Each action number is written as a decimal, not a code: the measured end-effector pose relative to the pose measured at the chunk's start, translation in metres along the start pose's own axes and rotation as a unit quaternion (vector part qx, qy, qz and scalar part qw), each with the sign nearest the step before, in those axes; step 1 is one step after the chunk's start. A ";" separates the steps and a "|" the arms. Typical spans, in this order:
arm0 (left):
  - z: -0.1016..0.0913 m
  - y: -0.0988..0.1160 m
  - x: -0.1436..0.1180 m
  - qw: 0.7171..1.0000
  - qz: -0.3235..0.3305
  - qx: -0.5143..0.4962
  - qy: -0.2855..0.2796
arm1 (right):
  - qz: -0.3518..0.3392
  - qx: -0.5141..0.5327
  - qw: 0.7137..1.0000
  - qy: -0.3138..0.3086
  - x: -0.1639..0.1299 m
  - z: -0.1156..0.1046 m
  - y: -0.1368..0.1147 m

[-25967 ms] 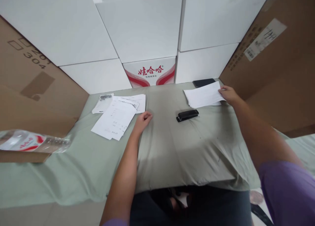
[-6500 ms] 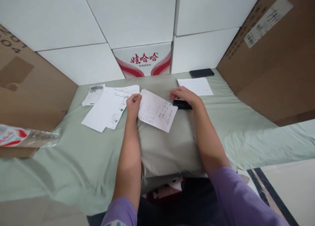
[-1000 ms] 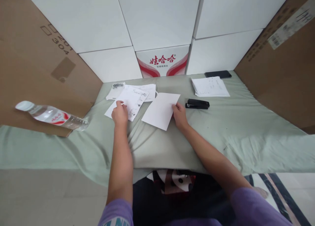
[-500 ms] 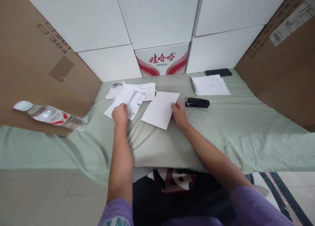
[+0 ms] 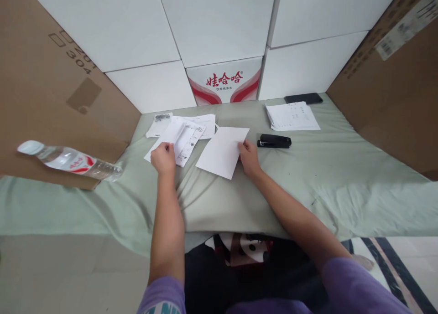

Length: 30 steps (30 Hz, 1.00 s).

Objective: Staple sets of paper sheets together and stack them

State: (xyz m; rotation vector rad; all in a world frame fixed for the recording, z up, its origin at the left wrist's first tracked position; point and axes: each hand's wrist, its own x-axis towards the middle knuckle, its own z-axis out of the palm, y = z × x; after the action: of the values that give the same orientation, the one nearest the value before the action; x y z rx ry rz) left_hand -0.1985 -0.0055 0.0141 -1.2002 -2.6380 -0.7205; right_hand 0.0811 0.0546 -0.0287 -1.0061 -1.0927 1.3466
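Between the finger and thumb of my left hand (image 5: 164, 158) is the near edge of a paper sheet (image 5: 170, 135), which bends up off a printed sheet (image 5: 190, 143) beneath it. Further papers (image 5: 207, 120) lie behind that pile. My right hand (image 5: 249, 155) is closed on the right edge of a blank white sheet of paper (image 5: 222, 152), tilted above the cloth. Just right of this hand lies a black stapler (image 5: 274, 141).
A second paper stack (image 5: 293, 116) lies at the back right, with a black phone (image 5: 303, 98) behind it. On the left is a water bottle (image 5: 73, 161) against a cardboard box (image 5: 51, 100). White boxes (image 5: 222, 22) form the back wall. Green cloth (image 5: 232, 209) covers the surface.
My left hand has moved slightly left, and the sheet it holds now curls up more, showing more of the printed page below. My right hand and its paper have barely moved.
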 end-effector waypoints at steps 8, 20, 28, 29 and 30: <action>-0.004 0.006 -0.007 0.998 0.020 -0.026 -0.048 | 0.004 0.006 1.000 -0.001 -0.001 0.001 -0.001; -0.007 0.070 -0.055 0.983 0.123 -0.099 -0.096 | 0.088 0.160 0.983 -0.029 0.017 -0.021 -0.030; 0.018 0.067 -0.051 0.924 0.047 -0.319 -0.204 | 0.099 0.012 0.994 0.043 0.017 -0.015 -0.013; 0.017 0.061 -0.046 0.922 0.035 -0.335 -0.191 | 0.097 -0.007 0.994 0.042 0.017 -0.015 -0.012; 0.016 0.055 -0.041 0.928 0.034 -0.329 -0.168 | 0.096 -0.026 0.994 0.040 0.016 -0.015 -0.011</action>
State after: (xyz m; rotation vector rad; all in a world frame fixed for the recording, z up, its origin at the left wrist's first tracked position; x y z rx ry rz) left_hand -0.1295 0.0061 0.0062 -1.6942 -2.6685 -1.6035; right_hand 0.0973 0.0718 -0.0212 -1.2177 -0.9958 1.4240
